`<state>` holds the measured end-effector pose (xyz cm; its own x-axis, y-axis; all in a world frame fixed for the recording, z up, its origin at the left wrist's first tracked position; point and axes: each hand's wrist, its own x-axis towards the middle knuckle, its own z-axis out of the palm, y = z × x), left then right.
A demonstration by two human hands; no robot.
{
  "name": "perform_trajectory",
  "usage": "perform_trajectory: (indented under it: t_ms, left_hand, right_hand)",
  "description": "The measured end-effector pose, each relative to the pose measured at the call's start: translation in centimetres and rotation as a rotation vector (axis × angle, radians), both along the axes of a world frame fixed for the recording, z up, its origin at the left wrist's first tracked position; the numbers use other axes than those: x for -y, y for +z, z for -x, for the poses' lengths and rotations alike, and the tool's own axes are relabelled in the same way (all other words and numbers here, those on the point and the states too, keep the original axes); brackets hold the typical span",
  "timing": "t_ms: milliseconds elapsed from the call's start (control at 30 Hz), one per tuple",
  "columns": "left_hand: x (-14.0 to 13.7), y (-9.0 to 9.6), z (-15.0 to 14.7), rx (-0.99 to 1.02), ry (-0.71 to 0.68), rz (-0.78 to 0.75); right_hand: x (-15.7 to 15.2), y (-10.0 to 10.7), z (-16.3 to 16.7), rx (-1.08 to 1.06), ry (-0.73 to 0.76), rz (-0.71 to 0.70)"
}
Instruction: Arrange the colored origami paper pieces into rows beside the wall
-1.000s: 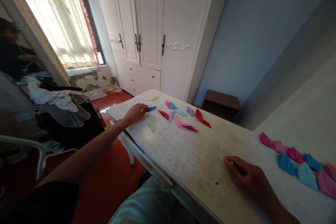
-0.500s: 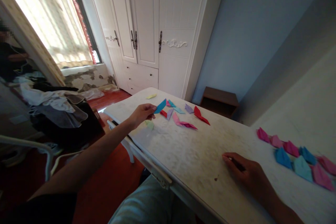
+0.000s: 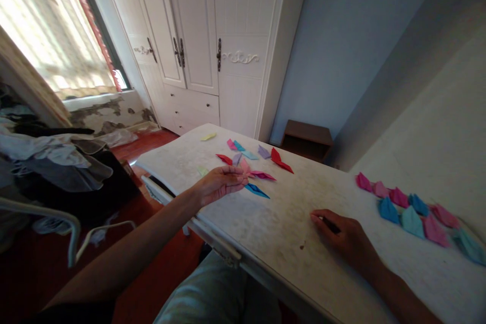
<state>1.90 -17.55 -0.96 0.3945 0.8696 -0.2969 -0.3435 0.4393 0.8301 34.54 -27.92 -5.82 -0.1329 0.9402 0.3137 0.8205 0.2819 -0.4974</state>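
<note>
In my left hand (image 3: 224, 185), thumb and fingers pinch one end of a blue folded paper piece (image 3: 258, 192) over the table. Close beyond it lie a pink folded paper (image 3: 245, 166), a magenta one (image 3: 263, 175), a lilac one (image 3: 236, 159) and a red one (image 3: 224, 159). My right hand (image 3: 339, 233) rests on the tabletop at the right, its fingers loosely curled with thumb and index near each other. Nothing shows between them.
The white table (image 3: 281, 228) carries more folded papers: a large red one (image 3: 281, 161), a pale yellow one (image 3: 208, 136) and a light blue one (image 3: 249, 155). Rows of folded pieces (image 3: 412, 221) stand at the right. A white wardrobe (image 3: 243, 86) and a brown stand (image 3: 307, 137) are behind.
My left hand has moved right and toward me with the blue paper, which now points down to the right. My right hand keeps its place on the table. The view has shifted slightly.
</note>
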Motion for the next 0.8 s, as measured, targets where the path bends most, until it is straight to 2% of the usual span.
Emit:
perform_trajectory:
  t_ms: [233,433,567,800]
  left_hand:
    - [1.4,0.3,-2.8,-0.009,0.019,-0.059]
    - [2.2,0.0,-7.7,0.107,0.055,-0.064]
    - [3.5,-0.1,-11.9,0.112,0.031,0.001]
    - [5.0,0.0,-19.6,0.066,-0.084,0.004]
  right_hand:
    - [0.2,0.3,0.1,-0.019,0.021,0.007]
    - [0.8,1.1,-0.5,-0.043,-0.022,0.02]
    - [2.3,1.8,-1.5,-0.061,-0.173,-0.02]
    - [6.7,1.8,-4.4,-0.263,-0.616,-0.168]
